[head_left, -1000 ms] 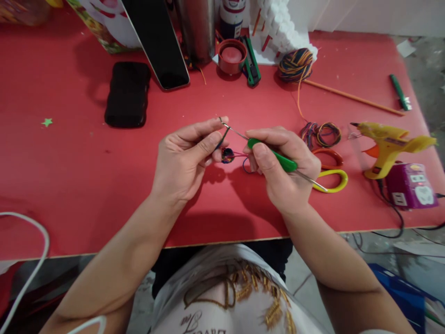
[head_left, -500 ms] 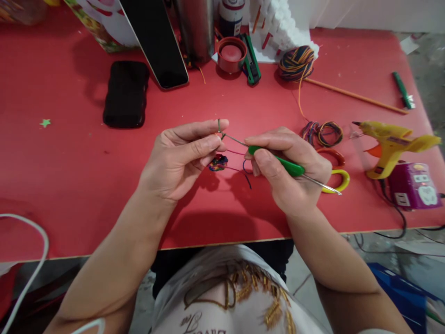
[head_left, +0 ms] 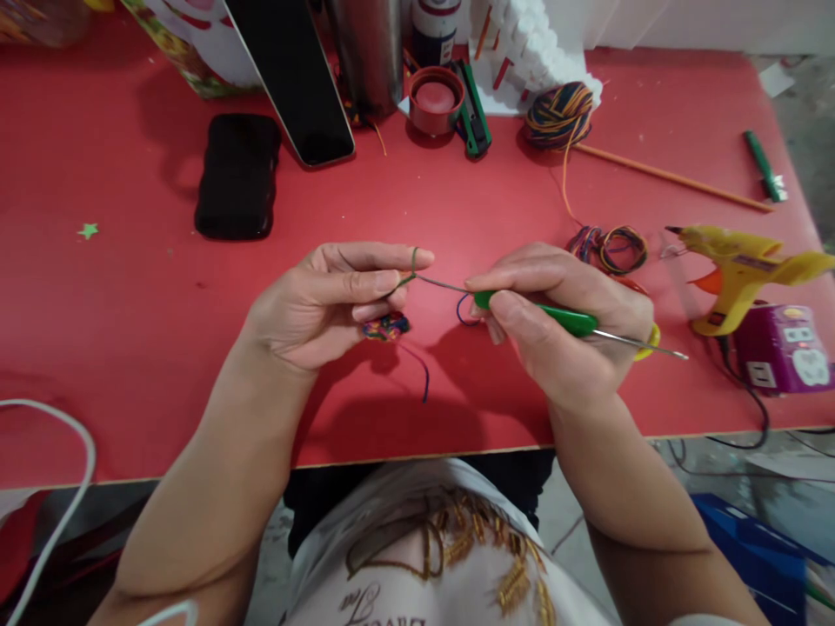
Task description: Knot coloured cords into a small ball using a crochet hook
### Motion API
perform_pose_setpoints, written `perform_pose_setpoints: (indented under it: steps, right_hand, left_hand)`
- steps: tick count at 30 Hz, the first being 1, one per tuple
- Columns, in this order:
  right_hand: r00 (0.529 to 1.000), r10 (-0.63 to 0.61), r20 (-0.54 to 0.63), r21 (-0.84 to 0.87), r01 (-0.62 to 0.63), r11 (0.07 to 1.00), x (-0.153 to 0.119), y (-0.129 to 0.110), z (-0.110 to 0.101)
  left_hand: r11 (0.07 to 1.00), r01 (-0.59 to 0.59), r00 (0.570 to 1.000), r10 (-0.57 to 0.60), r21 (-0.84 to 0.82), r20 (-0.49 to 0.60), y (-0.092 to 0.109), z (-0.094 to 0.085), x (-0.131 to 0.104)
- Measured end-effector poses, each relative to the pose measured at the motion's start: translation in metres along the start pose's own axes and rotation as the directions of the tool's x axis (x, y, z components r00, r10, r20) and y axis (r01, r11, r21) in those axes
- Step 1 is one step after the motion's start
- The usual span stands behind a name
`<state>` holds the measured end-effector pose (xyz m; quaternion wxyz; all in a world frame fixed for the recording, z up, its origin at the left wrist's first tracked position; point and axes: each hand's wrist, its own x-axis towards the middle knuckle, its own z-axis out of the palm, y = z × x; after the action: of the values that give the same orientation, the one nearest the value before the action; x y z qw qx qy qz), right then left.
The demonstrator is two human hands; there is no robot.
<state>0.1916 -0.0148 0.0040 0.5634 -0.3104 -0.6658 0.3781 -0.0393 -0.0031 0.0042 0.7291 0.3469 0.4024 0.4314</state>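
Note:
My left hand [head_left: 326, 300] pinches a small multicoloured crochet piece [head_left: 386, 328], which hangs below its fingers with a dark yarn tail. Green yarn loops round my left index finger. In my right hand [head_left: 564, 317] is a crochet hook with a green handle [head_left: 567, 320], held like a pen. Its thin tip points left and meets the green yarn beside my left fingertips. A blue yarn loop shows by my right fingers. The far end of the hook sticks out to the right, over mostly hidden yellow-handled scissors [head_left: 648, 342].
A yarn ball [head_left: 559, 116] and a coiled yarn bundle [head_left: 619, 250] lie beyond my right hand. A yellow glue gun [head_left: 731, 265] and purple box [head_left: 783, 348] are at right. A black case [head_left: 238, 176], leaning phone [head_left: 293, 78] and green cutter [head_left: 476, 113] sit farther back.
My hands have moved apart, the right one with the hook to the right and the left one slightly left. The crochet piece has shifted left and down, and its tail hangs lower.

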Motion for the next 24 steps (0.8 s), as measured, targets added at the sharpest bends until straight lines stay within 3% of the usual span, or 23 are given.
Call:
perform_pose_setpoints:
  steps: [4, 13, 18, 24]
  right_hand:
    - [0.998, 0.063, 0.02, 0.086, -0.064, 0.994, 0.001, -0.001, -0.004]
    - [0.974, 0.212, 0.079, 0.297, -0.226, 0.928, 0.005, 0.0, -0.009]
    - [0.949, 0.306, 0.077, 0.296, -0.315, 0.902, 0.002, 0.007, -0.001]
    - [0.961, 0.276, -0.006, 0.167, -0.271, 0.948, -0.008, 0.006, 0.012]
  left_hand:
    - [0.998, 0.042, 0.997, -0.045, 0.051, 0.057, -0.001, -0.007, 0.001]
    - [1.0, 0.017, 0.999, -0.017, 0.007, 0.046, -0.003, -0.004, 0.001]
    - [0.989, -0.137, 0.988, 0.141, 0.062, -0.069, -0.015, 0.015, -0.001]
    - [0.947, -0.307, 0.924, 0.321, 0.096, -0.209, -0.027, 0.034, -0.002]
